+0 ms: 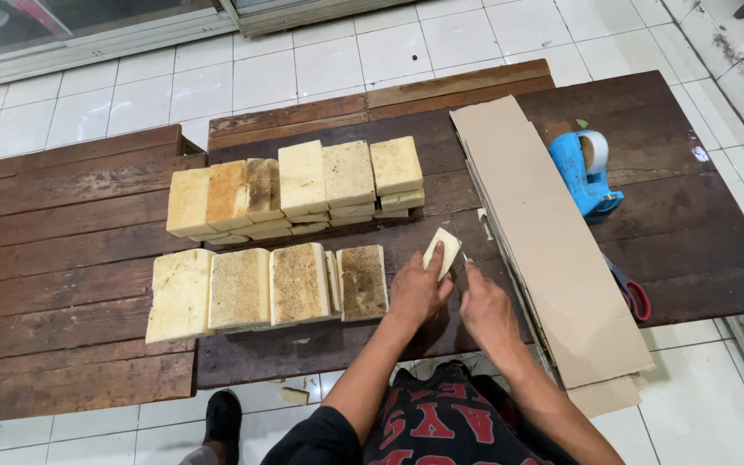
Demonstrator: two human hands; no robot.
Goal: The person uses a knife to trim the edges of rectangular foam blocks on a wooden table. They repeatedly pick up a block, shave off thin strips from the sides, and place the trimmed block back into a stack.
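Nearest, below the tabletop's edge, a dark shoe (223,413) on the white tiled floor (389,52) and a small pale scrap (294,395) lying beside it

Just above, over the near edge of the dark plank tabletop (691,215): left hand (418,293) closed in a pinch on a pale wedge (442,251), held tilted up off the wood. Right hand (486,312) curled shut round a thin tool (465,258), its tip right beside the wedge's lower edge; too small to tell whether blade or point. Looks like trimming or scraping of the wedge, mid-stroke. Judged from the grip, any further stroke calls for a firm pinch on the wedge, fingers kept clear of the tip, and short strokes directed away from the left thumb.

Left of the hands, a near row of blocks (243,288), pale with browned faces, standing side by side and touching. Beyond that, a far stack of blocks (303,185), two or three layers deep, well apart from the wedge.

Right of the hands, long cardboard strips (544,241) laid in a pile, overhanging the near edge. Red-handled scissors (630,293) peeking from under the cardboard's right side; farther back a blue tape dispenser (587,172) just beside it.

Farthest, more white tiling and a pale metal door rail (88,43) along the top
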